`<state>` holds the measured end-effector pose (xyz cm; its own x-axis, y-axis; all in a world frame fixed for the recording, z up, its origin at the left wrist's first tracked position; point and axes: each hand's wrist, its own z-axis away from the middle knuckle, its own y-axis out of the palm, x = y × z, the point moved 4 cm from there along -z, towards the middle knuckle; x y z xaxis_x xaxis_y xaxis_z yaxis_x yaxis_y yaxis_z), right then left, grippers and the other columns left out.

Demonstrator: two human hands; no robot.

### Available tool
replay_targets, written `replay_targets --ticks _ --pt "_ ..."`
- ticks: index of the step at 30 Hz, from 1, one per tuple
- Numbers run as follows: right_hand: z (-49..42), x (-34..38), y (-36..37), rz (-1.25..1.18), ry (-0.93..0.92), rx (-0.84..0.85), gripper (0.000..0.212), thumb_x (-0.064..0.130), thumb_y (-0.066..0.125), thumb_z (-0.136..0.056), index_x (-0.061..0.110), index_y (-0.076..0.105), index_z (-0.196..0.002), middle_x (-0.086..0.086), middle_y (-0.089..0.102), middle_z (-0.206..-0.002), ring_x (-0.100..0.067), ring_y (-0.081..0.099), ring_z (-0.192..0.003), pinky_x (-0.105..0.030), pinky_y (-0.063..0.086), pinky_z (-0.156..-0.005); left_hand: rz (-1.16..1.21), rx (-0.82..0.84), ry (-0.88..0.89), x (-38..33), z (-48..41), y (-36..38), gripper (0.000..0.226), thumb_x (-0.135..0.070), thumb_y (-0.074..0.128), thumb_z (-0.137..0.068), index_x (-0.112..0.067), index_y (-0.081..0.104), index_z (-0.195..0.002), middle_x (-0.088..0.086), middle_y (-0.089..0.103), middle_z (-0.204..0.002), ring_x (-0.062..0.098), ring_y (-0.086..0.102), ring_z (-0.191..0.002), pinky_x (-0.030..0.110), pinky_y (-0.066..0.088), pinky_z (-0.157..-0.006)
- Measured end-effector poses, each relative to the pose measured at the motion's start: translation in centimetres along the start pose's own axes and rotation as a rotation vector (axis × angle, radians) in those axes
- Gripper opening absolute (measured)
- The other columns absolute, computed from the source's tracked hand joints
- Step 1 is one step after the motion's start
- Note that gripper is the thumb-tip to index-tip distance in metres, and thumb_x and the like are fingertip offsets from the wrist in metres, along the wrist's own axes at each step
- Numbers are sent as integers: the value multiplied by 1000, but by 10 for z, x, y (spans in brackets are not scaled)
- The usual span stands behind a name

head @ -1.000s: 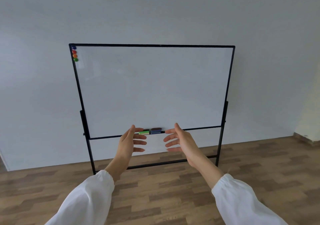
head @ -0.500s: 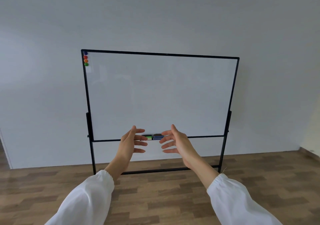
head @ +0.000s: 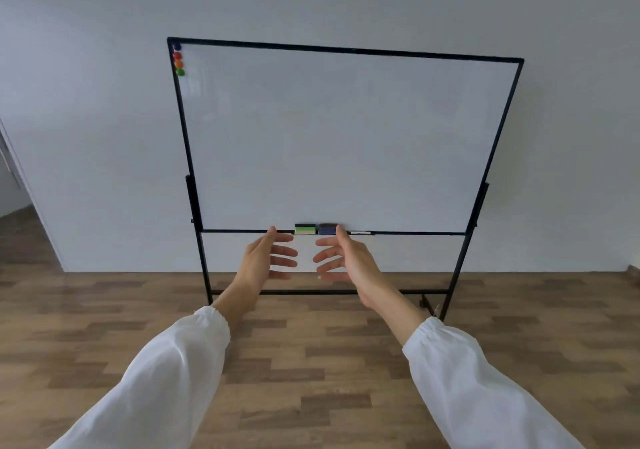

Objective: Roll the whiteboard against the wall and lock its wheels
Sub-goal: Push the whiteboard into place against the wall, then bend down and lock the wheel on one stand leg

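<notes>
Whiteboard (head: 339,137) on its black stand, set close in front of the wall (head: 86,119) and roughly parallel to it; whether it touches cannot be told. Rolling looks mostly done, judging by that closeness. Wheel locks remain: one caster (head: 425,302) shows below the whiteboard's right post, lock state unreadable. Below the whiteboard's bottom rail, left hand (head: 263,261) and right hand (head: 346,261) hover with palms facing, fingers spread and slack, grasping nothing. On the rail: green eraser (head: 305,229), blue eraser (head: 327,228). Top-left corner: four magnets (head: 178,59).

black-framed whiteboard (head: 346,137), white sleeves (head: 180,362), brown wood-grain floor (head: 311,379)
</notes>
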<state>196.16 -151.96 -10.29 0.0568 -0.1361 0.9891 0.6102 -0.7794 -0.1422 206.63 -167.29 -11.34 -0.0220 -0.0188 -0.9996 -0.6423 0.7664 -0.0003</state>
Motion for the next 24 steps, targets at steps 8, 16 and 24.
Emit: replay_targets --ticks 8,16,24 --pt "-30 -63 63 -38 116 130 61 56 32 -106 11 72 -114 -14 74 -103 -24 72 -74 -39 63 -76 13 -152 -157 72 -7 -77 50 -48 39 -107 -11 73 -107 11 76 -93 23 74 -74 37 61 -63" --pt "-90 -100 194 -32 196 288 64 55 30 -107 5 70 -115 -12 71 -91 -20 70 -69 -30 62 -62 -10 -235 -322 149 -55 -194 51 -53 39 -105 -15 74 -106 13 79 -96 26 76 -79 31 58 -55" --pt "-189 -120 342 25 267 334 68 62 24 -105 13 71 -109 -16 75 -102 -24 73 -82 -25 58 -57 -42 -218 -420 195 -152 -318 53 -54 36 -105 -15 72 -108 13 77 -98 26 75 -85 33 59 -63"
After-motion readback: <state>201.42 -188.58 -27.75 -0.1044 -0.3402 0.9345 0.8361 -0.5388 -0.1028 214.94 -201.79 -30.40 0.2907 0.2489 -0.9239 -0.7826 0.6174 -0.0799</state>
